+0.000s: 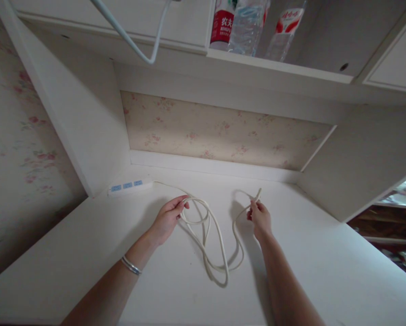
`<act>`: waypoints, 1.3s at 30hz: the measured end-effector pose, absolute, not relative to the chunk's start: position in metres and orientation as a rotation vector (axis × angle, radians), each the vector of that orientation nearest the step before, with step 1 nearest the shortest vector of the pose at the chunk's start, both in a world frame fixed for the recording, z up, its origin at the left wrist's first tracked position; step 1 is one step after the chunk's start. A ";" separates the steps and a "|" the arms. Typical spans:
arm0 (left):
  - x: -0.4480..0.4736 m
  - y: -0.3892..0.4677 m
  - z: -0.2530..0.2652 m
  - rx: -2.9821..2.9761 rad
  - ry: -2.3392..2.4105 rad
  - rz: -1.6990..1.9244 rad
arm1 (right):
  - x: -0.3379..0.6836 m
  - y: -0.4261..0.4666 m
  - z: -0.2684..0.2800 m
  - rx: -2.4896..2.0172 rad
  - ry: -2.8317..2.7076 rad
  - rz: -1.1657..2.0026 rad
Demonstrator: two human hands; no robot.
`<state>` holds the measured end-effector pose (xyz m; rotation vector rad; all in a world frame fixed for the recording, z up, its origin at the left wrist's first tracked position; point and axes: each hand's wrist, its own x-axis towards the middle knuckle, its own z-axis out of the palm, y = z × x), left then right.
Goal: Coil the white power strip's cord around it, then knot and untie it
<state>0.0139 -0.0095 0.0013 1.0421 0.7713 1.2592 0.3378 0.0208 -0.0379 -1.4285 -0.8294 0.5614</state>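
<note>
A long cream-white cord (222,242) runs in loose loops between my two hands above the white desk. My left hand (167,219), with a silver bangle (131,266) on its wrist, pinches the looped part of the cord. Closed round the cord close to its end is my right hand (260,218); the short end sticks up past the fingers. A white power strip (131,187) with blue-marked sockets lies at the back left of the desk. From its right end a thin cable leads toward the loops; I cannot tell whether it is the same cord.
The white desktop (308,253) is bounded by side panels and a back with floral wallpaper (210,131). On the shelf above stand several plastic bottles (247,27). A pale hose-like loop (152,56) hangs down at the upper left.
</note>
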 end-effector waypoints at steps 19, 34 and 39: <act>0.001 -0.009 0.016 1.094 0.744 1.276 | 0.354 0.022 -0.034 -1.210 -0.449 0.866; 0.017 -0.014 0.014 0.818 0.713 1.349 | 0.215 -0.011 -0.028 -1.199 -1.631 0.742; 0.028 -0.020 0.013 0.879 0.670 1.226 | 0.209 0.013 -0.020 -1.063 -1.333 1.193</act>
